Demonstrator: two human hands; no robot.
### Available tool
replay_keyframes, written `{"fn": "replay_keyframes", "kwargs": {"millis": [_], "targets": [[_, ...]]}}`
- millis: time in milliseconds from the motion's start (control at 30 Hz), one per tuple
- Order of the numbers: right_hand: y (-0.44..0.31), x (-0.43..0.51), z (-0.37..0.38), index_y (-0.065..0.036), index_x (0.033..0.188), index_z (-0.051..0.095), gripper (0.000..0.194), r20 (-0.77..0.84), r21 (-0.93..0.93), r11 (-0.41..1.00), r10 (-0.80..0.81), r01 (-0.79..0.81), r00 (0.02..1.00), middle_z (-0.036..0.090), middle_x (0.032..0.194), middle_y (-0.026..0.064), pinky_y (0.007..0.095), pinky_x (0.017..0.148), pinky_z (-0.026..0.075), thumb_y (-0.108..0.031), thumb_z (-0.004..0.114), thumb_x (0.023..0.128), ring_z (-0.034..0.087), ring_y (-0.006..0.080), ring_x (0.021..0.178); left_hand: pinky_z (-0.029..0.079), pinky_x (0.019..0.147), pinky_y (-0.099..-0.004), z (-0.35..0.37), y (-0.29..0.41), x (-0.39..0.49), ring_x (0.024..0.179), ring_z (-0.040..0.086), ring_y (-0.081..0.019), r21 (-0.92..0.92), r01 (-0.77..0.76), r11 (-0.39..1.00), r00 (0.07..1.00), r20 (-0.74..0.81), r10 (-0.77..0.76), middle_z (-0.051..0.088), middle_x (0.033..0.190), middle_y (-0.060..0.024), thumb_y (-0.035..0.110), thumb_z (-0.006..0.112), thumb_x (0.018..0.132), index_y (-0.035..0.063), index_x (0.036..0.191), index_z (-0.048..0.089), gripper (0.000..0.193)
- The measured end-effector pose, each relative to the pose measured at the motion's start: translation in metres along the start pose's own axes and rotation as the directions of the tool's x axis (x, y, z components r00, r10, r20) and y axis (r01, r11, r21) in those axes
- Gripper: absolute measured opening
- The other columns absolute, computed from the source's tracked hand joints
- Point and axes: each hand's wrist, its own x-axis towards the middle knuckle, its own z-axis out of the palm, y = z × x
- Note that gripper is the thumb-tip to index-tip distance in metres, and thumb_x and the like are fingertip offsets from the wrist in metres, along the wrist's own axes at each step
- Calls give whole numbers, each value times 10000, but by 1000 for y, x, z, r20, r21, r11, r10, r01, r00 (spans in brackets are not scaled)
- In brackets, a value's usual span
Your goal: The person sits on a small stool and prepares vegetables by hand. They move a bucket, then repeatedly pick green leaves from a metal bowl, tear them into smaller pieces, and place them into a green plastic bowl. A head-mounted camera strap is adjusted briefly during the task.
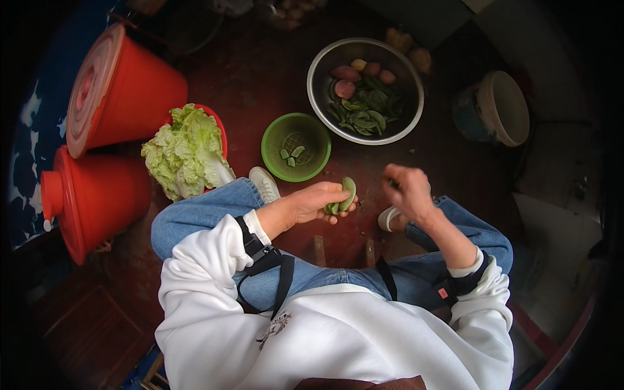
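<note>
My left hand (pixel 317 201) is closed around several flat green bean pods (pixel 347 196), one of them standing up past the thumb. To its right, my right hand (pixel 408 192) is raised with curled fingers, slightly blurred. A small green bit (pixel 393 183) shows at those fingers; its shape is mostly hidden. Just beyond my left hand, a green plastic colander (pixel 271 158) holds several short cut bean pieces (pixel 292 155). Farther off, a steel basin (pixel 318 105) contains flat bean pods (pixel 366 119), other green pods, and several reddish and yellow root vegetables (pixel 346 74).
Napa cabbage (pixel 187 151) rests in a red container (pixel 220 127) at left. Behind it are two lidded red plastic buckets (pixel 146 87). A pale bucket (pixel 504 108) stands at right. My shoes (pixel 264 184) are on the dark red floor (pixel 234 73), where small green scraps lie.
</note>
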Motion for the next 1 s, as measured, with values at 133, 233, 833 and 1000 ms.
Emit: {"fn": "replay_keyframes", "kwargs": {"millis": [133,233,833,1000], "targets": [[6,5,-8,-20,794,655,192,76,58,988,139,-143,987,619,673,196,422,575,484,-200,636,859,628,360,650,414,574,-203,8,2,-2,766,502,-63,-196,39,980,987,161,-7,581,931,13,335,494,1011,80,1118,567,286],[-4,-4,5,7,828,706,303,353,356,897,130,-262,927,601,619,142,334,544,461,-286,675,895,591,166,560,382,568,-194,17,-1,3,748,475,-51,-188,-81,979,996,12,85,575,930,29,352,487,1012,93,1146,574,304],[11,-2,5,-30,801,604,105,-113,-20,998,-68,67,991,626,690,144,416,581,487,-92,653,732,634,322,647,317,550,-179,12,4,-2,696,396,-39,207,-64,976,998,17,61,517,864,45,402,421,1029,100,1067,584,345],[31,3,0,-40,789,575,116,-92,-246,963,87,-107,992,631,727,173,484,608,485,-118,639,733,620,399,714,285,504,-186,20,12,-8,639,345,-58,-77,23,997,960,281,0,444,762,26,419,368,1038,103,909,504,367]]}}
